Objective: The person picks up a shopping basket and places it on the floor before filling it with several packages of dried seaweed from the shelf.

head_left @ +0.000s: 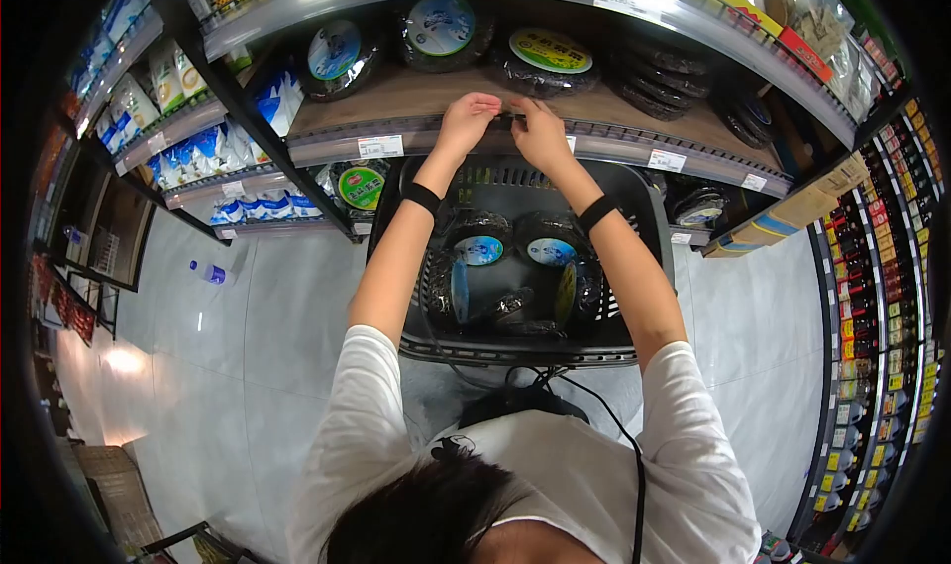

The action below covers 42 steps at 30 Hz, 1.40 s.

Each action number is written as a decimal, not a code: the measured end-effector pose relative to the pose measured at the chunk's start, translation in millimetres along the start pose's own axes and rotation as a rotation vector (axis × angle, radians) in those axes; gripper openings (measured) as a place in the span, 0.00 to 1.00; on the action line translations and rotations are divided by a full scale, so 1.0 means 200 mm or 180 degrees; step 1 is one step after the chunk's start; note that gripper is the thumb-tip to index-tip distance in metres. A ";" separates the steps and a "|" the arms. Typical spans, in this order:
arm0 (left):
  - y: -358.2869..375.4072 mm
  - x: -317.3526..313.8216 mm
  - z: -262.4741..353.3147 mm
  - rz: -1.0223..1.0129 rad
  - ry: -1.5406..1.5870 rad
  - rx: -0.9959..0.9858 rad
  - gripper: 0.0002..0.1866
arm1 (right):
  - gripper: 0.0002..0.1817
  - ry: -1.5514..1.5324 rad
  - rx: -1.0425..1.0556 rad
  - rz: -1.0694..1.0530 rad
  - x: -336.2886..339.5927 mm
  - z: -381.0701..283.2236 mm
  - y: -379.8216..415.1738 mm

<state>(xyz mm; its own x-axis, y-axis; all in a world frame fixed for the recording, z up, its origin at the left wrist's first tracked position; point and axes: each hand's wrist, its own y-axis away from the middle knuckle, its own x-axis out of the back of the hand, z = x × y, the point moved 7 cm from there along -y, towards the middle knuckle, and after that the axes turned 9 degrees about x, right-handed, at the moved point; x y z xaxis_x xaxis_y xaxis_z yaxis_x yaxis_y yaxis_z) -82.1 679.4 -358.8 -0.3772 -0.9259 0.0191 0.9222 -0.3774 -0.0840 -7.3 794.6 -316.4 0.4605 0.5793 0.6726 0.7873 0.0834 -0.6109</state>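
My left hand and my right hand are close together at the front edge of the middle shelf. The fingers of each are drawn together, and a small dark thing shows between them, too small to make out. Just behind my right hand lies a round black pack with a yellow-green label. Further left on the shelf sit two more black packs with blue labels, one a round pack. Below my forearms stands a black shopping basket holding several such packs, including a blue-labelled pack.
Price tags line the shelf edge. The upper shelf overhangs the packs. Stacked black packs lie to the right. A purple-labelled bottle is on the floor at left. Racks of bottles stand at right. A black cable hangs over my shirt.
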 end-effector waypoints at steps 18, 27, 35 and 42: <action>-0.33 -0.01 -0.02 0.0935 -0.0619 0.0730 0.30 | 0.27 -0.2212 -0.2232 0.1445 0.13 0.62 -0.07; -0.28 -0.14 0.04 0.0743 -0.2375 0.0263 0.28 | 0.32 -0.1405 -0.1867 0.1006 0.00 0.86 -0.14; -0.34 -0.14 -0.02 0.0223 -0.1123 -0.0122 0.28 | 0.40 -0.3273 -0.2362 0.1216 0.04 0.73 -0.08; -0.30 -0.18 -0.03 -0.0059 -0.1493 -0.0179 0.27 | 0.40 -0.3855 -0.2054 0.1454 0.08 0.69 -0.07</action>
<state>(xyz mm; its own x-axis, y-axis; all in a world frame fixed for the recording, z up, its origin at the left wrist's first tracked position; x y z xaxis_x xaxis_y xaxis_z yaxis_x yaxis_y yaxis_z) -124.6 735.1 -360.8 -0.3025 -0.8303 0.4681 0.9048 -0.4046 -0.1329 -66.9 914.0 -354.5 0.3518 0.8001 -0.4859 0.8641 -0.4772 -0.1601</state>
